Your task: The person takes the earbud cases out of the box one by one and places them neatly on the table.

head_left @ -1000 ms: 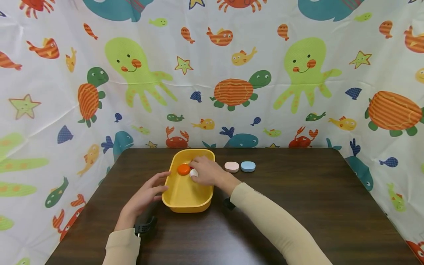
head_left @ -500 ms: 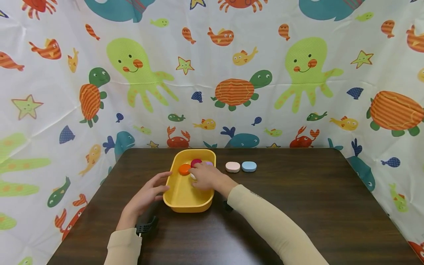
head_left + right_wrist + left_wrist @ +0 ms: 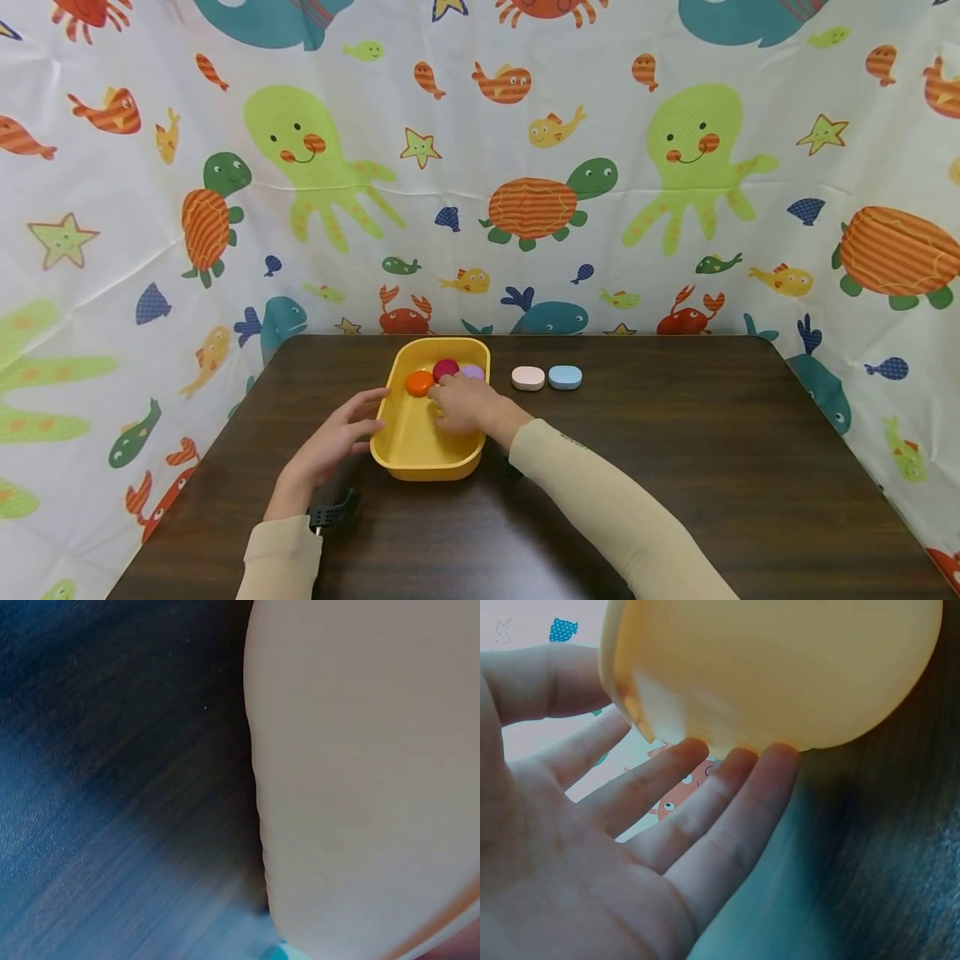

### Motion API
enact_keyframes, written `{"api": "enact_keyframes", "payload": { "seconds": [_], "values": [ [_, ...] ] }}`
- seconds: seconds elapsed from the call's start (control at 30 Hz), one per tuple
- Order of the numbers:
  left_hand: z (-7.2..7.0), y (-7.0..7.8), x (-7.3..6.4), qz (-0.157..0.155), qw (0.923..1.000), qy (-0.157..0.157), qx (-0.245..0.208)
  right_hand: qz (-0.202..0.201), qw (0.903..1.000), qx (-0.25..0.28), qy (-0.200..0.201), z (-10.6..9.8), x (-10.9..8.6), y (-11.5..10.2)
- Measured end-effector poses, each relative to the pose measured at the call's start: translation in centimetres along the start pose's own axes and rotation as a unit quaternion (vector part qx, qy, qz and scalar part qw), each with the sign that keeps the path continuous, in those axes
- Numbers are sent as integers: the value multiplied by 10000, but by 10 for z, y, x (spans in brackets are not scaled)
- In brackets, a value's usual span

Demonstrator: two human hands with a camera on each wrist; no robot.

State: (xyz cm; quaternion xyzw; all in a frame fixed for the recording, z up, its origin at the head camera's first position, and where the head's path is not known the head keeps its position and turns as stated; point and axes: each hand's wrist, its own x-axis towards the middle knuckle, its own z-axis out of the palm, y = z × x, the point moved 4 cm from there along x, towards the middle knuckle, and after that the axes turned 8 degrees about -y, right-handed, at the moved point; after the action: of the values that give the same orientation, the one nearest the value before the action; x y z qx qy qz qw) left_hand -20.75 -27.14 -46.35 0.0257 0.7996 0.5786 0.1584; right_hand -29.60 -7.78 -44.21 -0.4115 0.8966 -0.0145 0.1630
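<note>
In the head view a yellow plastic bin (image 3: 408, 450) lies lengthwise on the table. My left hand (image 3: 337, 437) rests with spread, extended fingers against its left side; in the left wrist view the fingertips (image 3: 780, 757) touch the bin's outer wall (image 3: 780, 675). My right hand (image 3: 468, 404) reaches into the bin, palm down, fingers bent toward the floor of it. I cannot tell what it holds, as the hand hides it. Beyond the fingers lie an orange rounded piece (image 3: 419, 383), a dark red one (image 3: 446, 370) and a lilac one (image 3: 472, 372).
Right of the bin, a pale pink oval piece (image 3: 528, 378) and a light blue one (image 3: 566, 377) sit side by side on the dark wooden table (image 3: 712, 467). A sea-animal curtain (image 3: 450, 183) hangs behind. The right wrist view mostly shows a sleeve (image 3: 360, 765).
My right hand has drawn slightly back toward me inside the bin, uncovering the dark red and lilac pieces. The white piece seen at its fingers is now hidden. My left hand stays put.
</note>
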Motion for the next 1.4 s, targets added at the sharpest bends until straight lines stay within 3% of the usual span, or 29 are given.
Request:
{"api": "enact_keyframes", "payload": {
  "seconds": [0.7, 1.13, 1.4],
  "values": [
    [0, 0, 1, 26, 10000, 6, -13, -88, 9998, 180, 56, 3, -1, -6],
    [1, 0, 1, 58, 10000, -3, 1, -197, 9995, 186, -152, 5, -3, -9],
    [0, 0, 1, 36, 10000, -8, 12, -260, 9994, 238, 31, 2, -7, -13]
  ]
}}
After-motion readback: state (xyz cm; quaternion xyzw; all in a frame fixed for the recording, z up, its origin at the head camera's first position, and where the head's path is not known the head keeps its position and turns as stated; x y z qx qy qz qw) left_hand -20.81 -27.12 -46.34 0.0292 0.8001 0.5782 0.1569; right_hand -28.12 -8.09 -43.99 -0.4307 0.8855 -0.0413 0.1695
